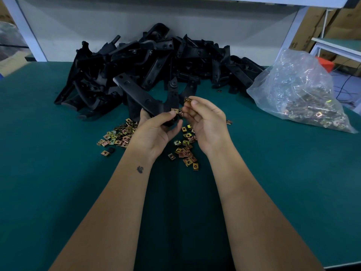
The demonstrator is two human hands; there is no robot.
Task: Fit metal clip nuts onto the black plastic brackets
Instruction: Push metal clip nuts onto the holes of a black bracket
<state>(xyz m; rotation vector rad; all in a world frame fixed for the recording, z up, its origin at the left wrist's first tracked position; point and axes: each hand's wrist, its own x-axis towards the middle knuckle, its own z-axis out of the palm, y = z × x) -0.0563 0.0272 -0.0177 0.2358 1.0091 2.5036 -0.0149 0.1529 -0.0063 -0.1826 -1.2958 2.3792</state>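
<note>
L hand [156,126] grips black bracket [140,96], thumb pressing a fitted clip nut [174,110] at its near end; R hand [205,118] pinches spare nut [187,99] just right of it, long arm running up-left

Green bench [58,192] — bracket pile [148,61], loose clip nuts [117,136], plastic bag [300,90].

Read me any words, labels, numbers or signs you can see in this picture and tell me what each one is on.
Nothing can be read with certainty.
Cardboard boxes, far right: dark printed characters, too small and blurred to read.
Left wrist: a small dark tattoo, a shape, not text.
Black brackets, clip nuts, plastic bag: no readable markings.
</note>
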